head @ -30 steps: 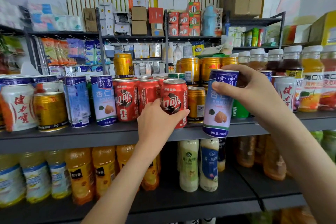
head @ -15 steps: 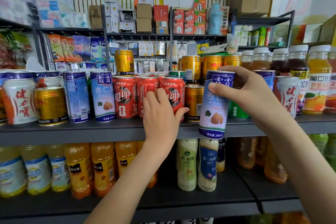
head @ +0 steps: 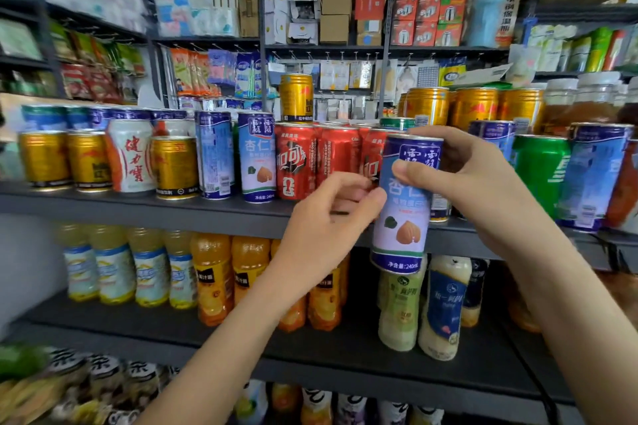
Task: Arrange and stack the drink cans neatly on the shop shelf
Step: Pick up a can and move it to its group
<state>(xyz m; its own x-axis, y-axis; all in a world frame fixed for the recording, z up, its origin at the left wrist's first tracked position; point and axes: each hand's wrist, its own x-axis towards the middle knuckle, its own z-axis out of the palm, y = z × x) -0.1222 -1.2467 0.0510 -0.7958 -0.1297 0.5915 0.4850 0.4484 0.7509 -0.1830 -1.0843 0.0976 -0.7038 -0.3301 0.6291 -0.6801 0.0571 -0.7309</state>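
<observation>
My right hand (head: 466, 183) grips a tall blue and white almond drink can (head: 402, 217) upright in front of the dark shelf edge (head: 138, 207). The can's base hangs below the shelf lip. My left hand (head: 321, 228) is off the cans, fingers loosely curled, fingertips next to the held can's left side. Behind it stand red cola cans (head: 295, 162) in a tight group. A matching almond can (head: 257, 155) stands left of them. One gold can (head: 296, 97) sits on top of the red cans.
Gold cans (head: 174, 166) and a white and red can (head: 131, 159) fill the shelf's left part. A green can (head: 540, 169) and stacked gold cans (head: 474, 107) stand to the right. Juice bottles (head: 214, 279) line the shelf below.
My left hand has let go of the front red can and drawn back toward the held almond can. The view has shifted left and closer; my right hand keeps its can.
</observation>
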